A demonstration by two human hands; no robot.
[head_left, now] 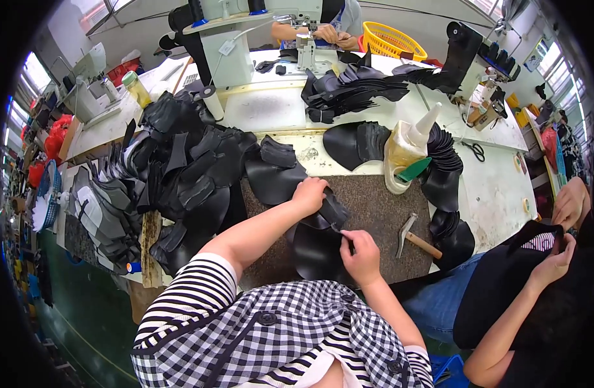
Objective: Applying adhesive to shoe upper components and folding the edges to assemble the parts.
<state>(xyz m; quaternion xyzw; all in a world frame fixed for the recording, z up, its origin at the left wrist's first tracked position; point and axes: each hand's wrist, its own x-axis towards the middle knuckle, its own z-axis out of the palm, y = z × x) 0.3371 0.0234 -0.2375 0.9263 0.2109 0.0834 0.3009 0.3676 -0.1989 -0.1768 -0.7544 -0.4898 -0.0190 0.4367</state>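
Observation:
A black leather piece (315,251), looking like part of a shoe upper, lies on the brown work board in front of me. My left hand (309,196) grips its upper part, fingers bent over a raised black strip (333,208). Lower down to the right, my right hand (361,256) pinches its edge between thumb and forefinger. The exact fold under the fingers is hard to make out. Just beyond my left hand lies another black leather piece (271,181). To the right of my right hand, a hammer (420,242) with a wooden handle rests on the board (381,207).
Heaped black leather pieces (200,158) cover the left side. A glue bottle (407,152) with a white nozzle stands beyond the board, beside stacked black pieces (444,168). Scissors (474,150) lie farther right. Another person's hands (555,258) hold black material close by; someone sits across the table.

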